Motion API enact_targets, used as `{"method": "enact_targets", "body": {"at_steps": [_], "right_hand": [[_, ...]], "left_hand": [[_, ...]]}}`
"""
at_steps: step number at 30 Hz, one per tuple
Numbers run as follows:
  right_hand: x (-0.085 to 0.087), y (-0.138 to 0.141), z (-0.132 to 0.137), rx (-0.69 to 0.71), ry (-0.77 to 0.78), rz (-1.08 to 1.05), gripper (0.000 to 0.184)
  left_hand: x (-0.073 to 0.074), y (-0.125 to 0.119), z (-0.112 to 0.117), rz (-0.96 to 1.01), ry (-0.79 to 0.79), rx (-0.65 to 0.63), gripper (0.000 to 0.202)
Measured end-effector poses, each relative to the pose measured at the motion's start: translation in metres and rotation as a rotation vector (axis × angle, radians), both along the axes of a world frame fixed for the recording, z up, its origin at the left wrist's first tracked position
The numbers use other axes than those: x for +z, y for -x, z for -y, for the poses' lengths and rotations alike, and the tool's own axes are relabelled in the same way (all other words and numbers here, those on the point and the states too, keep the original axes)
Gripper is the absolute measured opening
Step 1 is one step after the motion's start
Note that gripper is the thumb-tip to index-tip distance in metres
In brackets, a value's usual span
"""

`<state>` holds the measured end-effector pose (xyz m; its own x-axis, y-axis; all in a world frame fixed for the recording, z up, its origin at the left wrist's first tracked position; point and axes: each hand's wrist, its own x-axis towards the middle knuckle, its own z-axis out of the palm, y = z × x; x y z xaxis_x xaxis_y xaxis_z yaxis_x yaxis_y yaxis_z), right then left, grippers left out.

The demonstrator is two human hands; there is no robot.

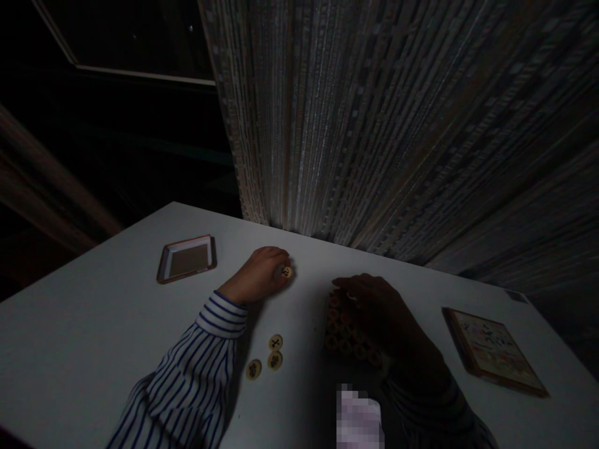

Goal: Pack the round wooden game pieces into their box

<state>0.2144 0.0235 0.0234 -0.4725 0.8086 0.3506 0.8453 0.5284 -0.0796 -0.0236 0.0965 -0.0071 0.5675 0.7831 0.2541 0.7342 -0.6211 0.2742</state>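
My left hand [262, 273] is closed, its thumb and fingers pinching a round wooden Chinese chess piece [286, 272] with a dark character on it. The piece is held on edge just above the white table. Below that hand, three loose chess pieces [275, 360] lie flat, two of them touching. My right hand [374, 305] reaches over a tightly packed block of chess pieces [345, 344], fingers curved and somewhat apart at its far left corner. Deep shadow covers this hand, and I cannot make out anything held in it. The hand and forearm hide the block's right part.
A shallow box tray [187, 260] stands at the left of the white table [116, 312]. Its printed lid [498, 350] lies at the right. A small dark patch [516, 297] marks the far right corner. Behind the table hangs a striped curtain [327, 125]. The light is dim.
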Motion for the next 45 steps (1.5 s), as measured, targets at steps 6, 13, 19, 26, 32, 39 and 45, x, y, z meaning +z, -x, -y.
{"method": "enact_targets", "body": {"at_steps": [6, 13, 19, 26, 32, 39, 45], "right_hand": [[0.000, -0.001, 0.001, -0.005, 0.004, -0.010, 0.020], [0.002, -0.001, 0.002, -0.013, -0.005, -0.005, 0.019], [0.007, -0.001, 0.004, 0.005, -0.020, -0.029, 0.018], [0.005, -0.002, 0.005, 0.010, -0.137, -0.163, 0.018], [0.007, 0.001, 0.007, 0.073, -0.152, -0.243, 0.018], [0.008, 0.002, 0.007, 0.129, -0.134, -0.235, 0.019], [0.011, 0.002, 0.009, 0.110, -0.143, -0.260, 0.019]], "left_hand": [[0.013, -0.009, 0.010, 0.189, -0.026, -0.059, 0.023], [0.028, -0.022, 0.026, 0.446, 0.163, -0.075, 0.027], [0.027, -0.032, 0.031, 0.720, 0.428, -0.153, 0.028], [0.028, -0.034, 0.033, 0.775, 0.614, -0.164, 0.031], [0.028, -0.035, 0.035, 0.705, 0.578, -0.237, 0.029], [0.024, -0.037, 0.037, 0.778, 0.688, -0.221, 0.032], [0.022, -0.041, 0.037, 0.970, 0.786, -0.247, 0.025]]}}
